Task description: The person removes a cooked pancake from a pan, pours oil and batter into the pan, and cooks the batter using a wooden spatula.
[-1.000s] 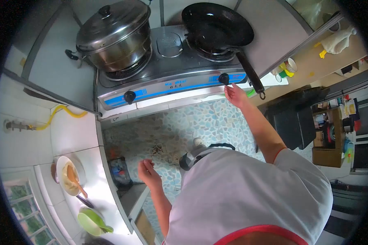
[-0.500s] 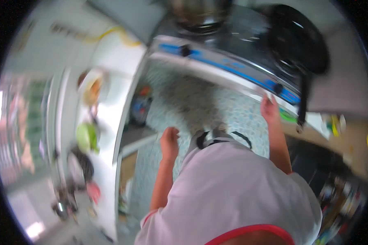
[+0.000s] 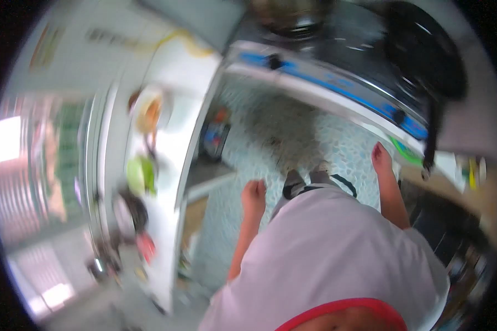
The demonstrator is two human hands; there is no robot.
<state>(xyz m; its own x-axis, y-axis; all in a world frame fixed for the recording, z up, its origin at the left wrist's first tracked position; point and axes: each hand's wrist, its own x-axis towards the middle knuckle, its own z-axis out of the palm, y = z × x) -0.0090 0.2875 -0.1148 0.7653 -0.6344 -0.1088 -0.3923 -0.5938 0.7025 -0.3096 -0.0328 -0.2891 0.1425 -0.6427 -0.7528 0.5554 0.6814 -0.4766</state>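
Observation:
My left hand [image 3: 254, 196] hangs over the pebble-patterned floor, its fingers curled in and no object visible in it. Farther right, my right hand [image 3: 381, 158] is loosely bent with nothing seen in it, just below the front edge of the gas stove [image 3: 337, 91]. On that stove, a dark frying pan [image 3: 425, 52] has its handle [image 3: 432, 135] sticking out past the front edge toward me. A shiny metal pot [image 3: 292, 14] stands on the left burner. Motion blur softens the fingers of both hands.
Along the left runs a white counter [image 3: 174, 127] carrying a plate of food [image 3: 151, 110], a green bowl [image 3: 142, 174], a wok-like pan [image 3: 130, 212] and a red item [image 3: 146, 246]. A window [image 3: 38, 160] lies beyond. Dark cabinet fronts [image 3: 439, 215] stand at lower right.
The whole scene has shifted right in view as my head turned. My right hand sits a little lower, away from the stove's knob, its fingers less spread. Nothing was picked up.

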